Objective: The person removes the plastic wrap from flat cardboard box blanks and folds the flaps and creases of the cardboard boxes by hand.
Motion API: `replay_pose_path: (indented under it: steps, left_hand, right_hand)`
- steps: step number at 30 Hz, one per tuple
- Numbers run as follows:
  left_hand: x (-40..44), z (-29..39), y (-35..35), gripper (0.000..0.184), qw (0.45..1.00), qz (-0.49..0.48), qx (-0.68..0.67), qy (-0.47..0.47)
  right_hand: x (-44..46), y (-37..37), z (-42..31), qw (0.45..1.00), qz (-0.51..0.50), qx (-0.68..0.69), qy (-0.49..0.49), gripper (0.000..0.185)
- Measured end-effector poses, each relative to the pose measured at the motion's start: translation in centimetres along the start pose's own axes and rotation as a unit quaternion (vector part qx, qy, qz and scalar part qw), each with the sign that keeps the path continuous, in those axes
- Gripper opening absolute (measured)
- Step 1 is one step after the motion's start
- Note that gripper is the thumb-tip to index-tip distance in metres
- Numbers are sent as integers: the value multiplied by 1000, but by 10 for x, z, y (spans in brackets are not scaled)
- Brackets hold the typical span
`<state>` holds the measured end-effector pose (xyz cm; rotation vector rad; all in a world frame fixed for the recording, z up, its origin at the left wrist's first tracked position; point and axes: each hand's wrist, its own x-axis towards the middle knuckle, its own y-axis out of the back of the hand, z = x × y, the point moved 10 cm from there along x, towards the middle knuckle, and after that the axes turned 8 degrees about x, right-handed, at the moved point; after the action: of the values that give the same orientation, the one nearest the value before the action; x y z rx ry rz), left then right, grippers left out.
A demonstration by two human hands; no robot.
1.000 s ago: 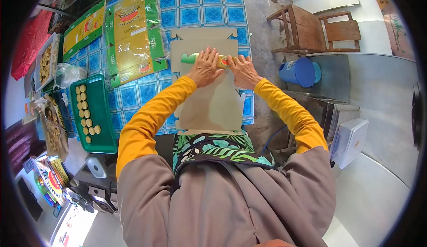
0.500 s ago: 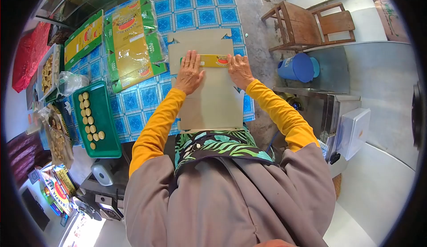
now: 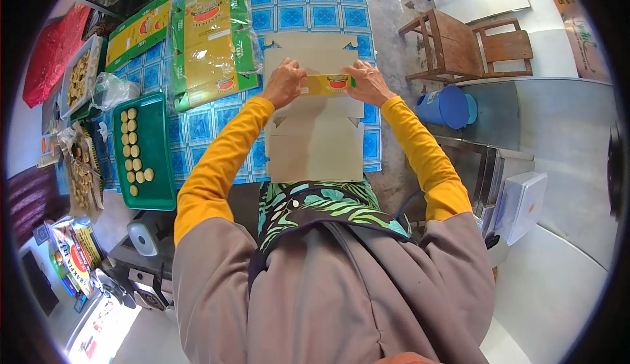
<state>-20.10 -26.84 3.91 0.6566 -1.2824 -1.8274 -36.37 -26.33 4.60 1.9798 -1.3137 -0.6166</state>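
Pinching, with left hand point(image 3: 283, 83) and right hand point(image 3: 369, 83), both ends of the printed flap point(image 3: 328, 85) turned up on the cardboard box blank point(image 3: 315, 154), spread on the patterned surface point(image 3: 293, 18) to the right of the green tray point(image 3: 157, 190). Probably light, springy and easily creased; best taken by both ends with even pressure.

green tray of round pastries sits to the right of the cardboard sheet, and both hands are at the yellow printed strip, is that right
Not quite: the head view shows the green tray of round pastries to the left of the cardboard sheet. The left hand and right hand are indeed at the yellow printed strip.
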Motion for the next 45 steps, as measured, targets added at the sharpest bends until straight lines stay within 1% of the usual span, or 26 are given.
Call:
replay_pose_path:
  steps: [2,3,5,6,8,9,10,11,12,13,14,15,16,17,18,19,20,22,23,26,31,35,39,41,42,45]
  left_hand:
    - [-24,24,14,10,997,-21,-77,-20]
    - [-38,34,16,10,996,-24,-78,-21]
    - [-70,70,32,12,991,32,-90,-96]
    - [-83,78,30,12,991,29,-92,-96]
    - [-109,101,7,23,984,-59,-69,-155]
    - [-115,106,2,23,984,-61,-71,-154]
    - [-117,101,-2,33,991,-40,-73,-100]
    - [-118,95,-7,42,996,-19,-74,-45]
    - [-119,97,-15,42,996,-22,-76,-43]
    - [-118,99,-22,52,998,-19,-2,-53]
    - [-114,100,-27,61,995,-13,74,-65]
    - [-107,102,-22,61,995,-12,74,-69]
    - [-100,95,-31,65,995,-89,36,-36]
    - [-100,89,-42,69,986,-167,-3,-2]
    - [-104,89,-54,69,986,-169,-6,-2]
    - [-109,91,-60,73,993,-110,44,-20]
    - [-115,91,-65,77,993,-50,95,-37]
    - [-119,87,-72,80,995,-63,67,-35]
    - [-121,86,-77,82,996,-74,38,-37]
    - [-121,84,-80,83,994,-97,28,-45]
    - [-126,85,-84,83,994,-99,26,-48]
    - [-124,79,-88,80,991,-117,45,-54]
    - [-130,77,-85,78,990,-118,29,-76]
    - [-135,63,-77,78,992,-120,23,-43]
    - [-140,59,-72,78,992,-118,24,-40]
    - [-159,41,-68,77,985,-143,93,1]
  right_hand:
    - [-17,6,-31,981,-38,-187,31,17]
    - [-27,10,-42,981,-39,-186,28,17]
    - [-57,1,-80,973,-80,-178,119,21]
    - [-76,-10,-91,974,-100,-140,148,22]
    - [-110,-33,-107,972,-122,-99,175,23]
    - [-123,-38,-115,975,-96,-76,183,21]
    - [-129,-41,-118,977,-71,-54,191,20]
    - [-128,-49,-114,978,-74,-53,190,20]
    - [-123,-51,-102,988,-54,1,145,26]
    - [-121,-52,-92,993,-31,55,98,32]
    - [-121,-57,-91,994,-28,54,96,32]
    - [-119,-61,-79,998,-26,34,39,35]
    - [-117,-63,-67,999,-23,14,-16,39]
    - [-114,-64,-64,999,-22,13,-19,39]
    - [-111,-69,-52,996,-45,-44,-60,44]
    - [-112,-74,-41,988,-70,-101,-99,49]
    - [-115,-78,-40,987,-73,-99,-99,49]
    - [-121,-71,-61,977,20,-210,13,51]
    - [-124,-79,-57,978,19,-208,10,51]
    - [-129,-96,-49,977,-1,-214,22,54]
    - [-122,-102,-53,982,-15,-189,-15,62]
    - [-107,-114,-64,984,6,-177,22,61]
    - [-109,-108,-68,981,-22,-190,43,56]
    - [-115,-94,-60,979,-23,-199,46,55]
    - [-121,-88,-52,980,-14,-200,20,52]
    - [-135,-76,-32,981,-7,-194,-1,48]
